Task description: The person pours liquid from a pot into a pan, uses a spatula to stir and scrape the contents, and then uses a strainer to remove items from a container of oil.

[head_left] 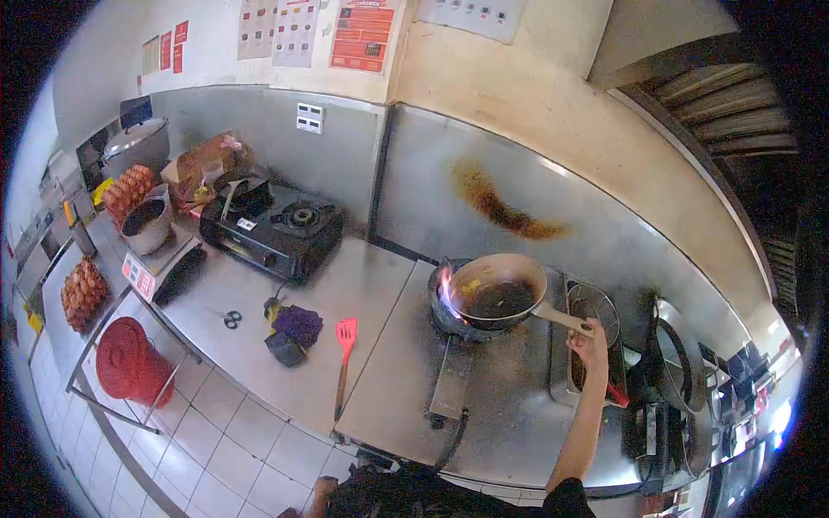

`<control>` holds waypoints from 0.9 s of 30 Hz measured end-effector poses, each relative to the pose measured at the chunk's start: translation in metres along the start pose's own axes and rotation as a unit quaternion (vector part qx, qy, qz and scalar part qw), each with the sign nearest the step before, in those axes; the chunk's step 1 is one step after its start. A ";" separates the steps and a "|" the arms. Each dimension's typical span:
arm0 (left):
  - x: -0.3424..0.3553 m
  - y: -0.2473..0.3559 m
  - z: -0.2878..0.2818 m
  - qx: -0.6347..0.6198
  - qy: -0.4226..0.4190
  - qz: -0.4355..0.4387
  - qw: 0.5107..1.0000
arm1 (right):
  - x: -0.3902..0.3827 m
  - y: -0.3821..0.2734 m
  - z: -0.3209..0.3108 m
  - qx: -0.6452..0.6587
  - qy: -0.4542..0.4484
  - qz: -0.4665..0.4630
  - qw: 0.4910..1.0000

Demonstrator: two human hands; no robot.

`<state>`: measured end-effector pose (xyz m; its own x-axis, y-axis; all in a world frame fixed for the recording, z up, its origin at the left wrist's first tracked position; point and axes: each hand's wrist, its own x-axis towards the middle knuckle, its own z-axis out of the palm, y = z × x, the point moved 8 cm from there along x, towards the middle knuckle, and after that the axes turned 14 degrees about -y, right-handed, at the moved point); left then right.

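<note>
My right hand (589, 342) is closed round the pale handle of a frying pan (540, 289). The pan sits over a gas burner (442, 321), slightly tilted, and a tall flame (446, 285) licks up past its left rim. Inside, the surface is dark with oil or residue, and a few yellow bits lie toward the far left. Only a small patch of skin from my left arm or hand (322, 495) shows at the lower edge; its fingers cannot be made out. A red slotted spatula (345, 332) with a wooden handle lies on the steel counter, left of the burner.
A purple and dark cloth (296, 331) and scissors (230, 319) lie on the counter (380, 380). Behind them stands a black portable stove (275, 229). A wire strainer (594, 309) rests on a steel tray right of the pan; a black wok (678, 356) stands beyond. A red bucket (129, 358) is at left.
</note>
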<state>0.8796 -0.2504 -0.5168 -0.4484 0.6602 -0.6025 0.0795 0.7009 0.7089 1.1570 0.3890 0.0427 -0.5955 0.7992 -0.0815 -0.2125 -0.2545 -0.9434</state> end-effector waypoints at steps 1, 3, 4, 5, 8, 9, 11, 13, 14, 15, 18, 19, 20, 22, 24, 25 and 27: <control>0.004 0.005 0.005 0.082 -0.022 0.059 0.995 | 0.005 0.004 -0.011 -0.037 -0.008 -0.009 0.999; 0.006 0.003 0.008 0.066 -0.030 -0.019 0.997 | -0.006 0.015 -0.044 -0.120 0.068 0.008 0.990; 0.004 -0.002 0.009 0.049 -0.034 -0.097 0.993 | -0.017 0.013 -0.063 -0.201 0.140 0.025 0.969; 0.005 -0.012 0.008 0.046 -0.026 -0.100 0.994 | -0.021 0.011 -0.037 -0.265 0.124 0.035 0.956; 0.007 -0.018 0.005 0.022 0.003 -0.043 0.999 | -0.028 0.034 -0.014 -0.419 0.041 0.066 0.905; 0.012 -0.001 0.015 0.197 -0.070 0.020 0.978 | -0.031 0.051 -0.011 -0.408 0.027 0.103 0.907; 0.014 0.007 0.028 0.315 -0.122 0.059 0.939 | -0.038 0.087 -0.002 -0.409 0.011 0.162 0.898; 0.004 0.029 0.030 0.240 -0.150 -0.025 0.959 | -0.055 0.125 -0.020 -0.381 0.051 0.186 0.905; 0.009 0.022 0.023 0.202 -0.127 0.002 0.971 | -0.050 0.144 -0.004 -0.338 0.062 0.175 0.922; 0.014 0.011 0.015 0.161 -0.101 0.028 0.981 | -0.045 0.159 0.027 -0.280 0.050 0.144 0.948; 0.017 0.023 0.007 0.134 -0.086 0.054 0.986 | -0.050 0.204 0.070 -0.172 0.063 0.154 0.971; 0.019 0.037 0.009 0.139 -0.089 0.052 0.985 | -0.051 0.220 0.075 -0.121 0.063 0.140 0.981; 0.018 0.052 0.015 0.148 -0.098 0.055 0.983 | -0.053 0.235 0.080 -0.071 0.062 0.125 0.988; 0.013 0.036 0.002 0.008 -0.066 -0.127 0.990 | -0.057 0.226 0.124 -0.004 0.041 0.122 0.992; 0.022 0.036 -0.003 0.075 -0.050 -0.087 0.992 | -0.052 0.219 0.162 0.057 0.013 0.113 0.992; 0.025 0.040 -0.002 0.096 -0.062 -0.037 0.993 | -0.049 0.224 0.171 0.089 0.022 0.111 0.990; 0.032 0.038 -0.004 0.159 -0.073 0.029 0.984 | -0.048 0.220 0.200 0.134 -0.052 0.113 0.983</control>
<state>0.8646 -0.2041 -0.5077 -0.3046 0.7170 -0.6270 0.3862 0.6947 0.6068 0.9840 0.1860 -0.0971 -0.7241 0.6492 -0.2326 -0.2541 -0.5648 -0.7851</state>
